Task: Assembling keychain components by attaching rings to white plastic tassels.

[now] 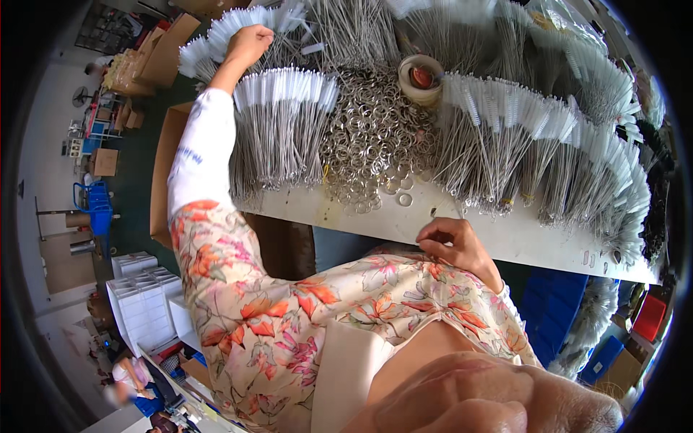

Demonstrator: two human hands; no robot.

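My left hand reaches out to the far left of the table, over a pile of thin wire brushes with whitish bristle heads. Its fingers are closed, and what they grip is hidden. Close to my body, at the table's front edge, my right hand has its fingers curled in toward the thumb; anything between them is too small to make out. Between the hands lies a heap of shiny metal rings. A bundle of brushes borders the heap on the left, and more brushes lie to its right.
A round cream-coloured container with something reddish inside stands behind the rings. More brushes cover the back of the white table. A cardboard box is at the left; blue crates stand below the table's right side.
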